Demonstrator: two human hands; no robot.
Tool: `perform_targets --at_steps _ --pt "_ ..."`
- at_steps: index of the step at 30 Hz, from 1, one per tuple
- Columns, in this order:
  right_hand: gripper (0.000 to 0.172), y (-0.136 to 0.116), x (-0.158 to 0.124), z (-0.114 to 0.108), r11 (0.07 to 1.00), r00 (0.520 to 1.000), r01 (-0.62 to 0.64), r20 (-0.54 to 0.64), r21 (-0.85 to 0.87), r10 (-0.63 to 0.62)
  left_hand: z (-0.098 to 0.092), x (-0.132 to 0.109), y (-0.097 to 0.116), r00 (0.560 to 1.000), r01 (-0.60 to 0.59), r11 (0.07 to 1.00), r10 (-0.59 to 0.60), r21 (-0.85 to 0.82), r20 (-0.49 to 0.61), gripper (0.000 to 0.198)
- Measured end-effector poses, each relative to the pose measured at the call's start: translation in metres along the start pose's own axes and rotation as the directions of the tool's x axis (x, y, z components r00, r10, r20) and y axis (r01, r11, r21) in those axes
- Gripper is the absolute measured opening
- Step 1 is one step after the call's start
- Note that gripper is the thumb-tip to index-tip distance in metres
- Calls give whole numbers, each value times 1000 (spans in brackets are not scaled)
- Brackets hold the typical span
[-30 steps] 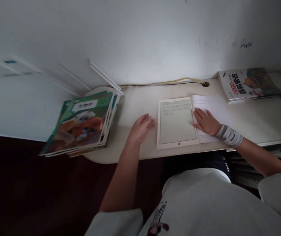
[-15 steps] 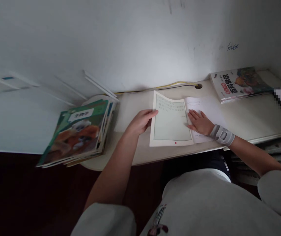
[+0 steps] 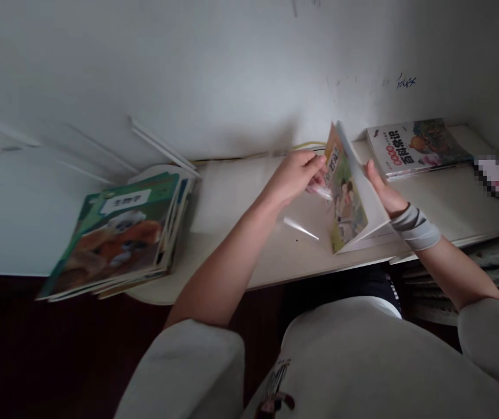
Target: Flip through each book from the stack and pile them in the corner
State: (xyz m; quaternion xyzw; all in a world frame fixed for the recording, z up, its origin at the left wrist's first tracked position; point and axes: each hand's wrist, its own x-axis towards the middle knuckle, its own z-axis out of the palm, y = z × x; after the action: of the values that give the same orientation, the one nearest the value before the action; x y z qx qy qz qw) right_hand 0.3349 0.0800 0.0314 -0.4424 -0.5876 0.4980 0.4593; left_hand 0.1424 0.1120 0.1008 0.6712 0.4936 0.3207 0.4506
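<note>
Cream desk [image 3: 232,203] holding stacked picture books [image 3: 110,233], another book [image 3: 415,148], a plastic strip [image 3: 300,228]

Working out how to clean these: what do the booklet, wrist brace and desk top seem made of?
The booklet looks like paper with a printed cover, as it bends. The wrist brace looks like stretchy fabric, matt and wrapped snugly. The desk top looks like pale laminated board with a smooth sheen, though its core is hidden.
</note>
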Motion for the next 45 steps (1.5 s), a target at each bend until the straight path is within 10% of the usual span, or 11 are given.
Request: perform_targets --at_steps 7,10,12,16,19,24,32,45 --pt "29 13 -10 -53 892 952 -305 70 334 299 -59 -37 -51 986 150 965 -131 213 -101 16" --pt "34 29 -13 -61 865 931 -362 84 349 356 -86 -62 -82 955 290 825 -219 485 -199 29" --pt "33 37 -13 -61 872 925 -378 80 312 372 -88 -74 -94 941 282 671 -57 685 -332 43" --pt "27 54 -11 -67 965 963 -261 -67 24 262 -42 -74 -94 947 -15 553 276 833 -166 44" --pt "44 62 -7 -79 891 955 -71 -289 -449 -69 11 -51 -91 972 -213 552 202 806 119 49" --pt "53 54 -2 -53 501 967 213 109 -839 -228 62 -17 -107 995 -59 571 -28 819 91 56" --pt "73 62 14 41 307 862 462 502 -832 65 56 -16 -141 997 -80 686 53 723 60 58" --pt "76 72 -6 -5 265 914 380 405 -886 41 55 -22 -136 991 -133 662 100 738 89 52"
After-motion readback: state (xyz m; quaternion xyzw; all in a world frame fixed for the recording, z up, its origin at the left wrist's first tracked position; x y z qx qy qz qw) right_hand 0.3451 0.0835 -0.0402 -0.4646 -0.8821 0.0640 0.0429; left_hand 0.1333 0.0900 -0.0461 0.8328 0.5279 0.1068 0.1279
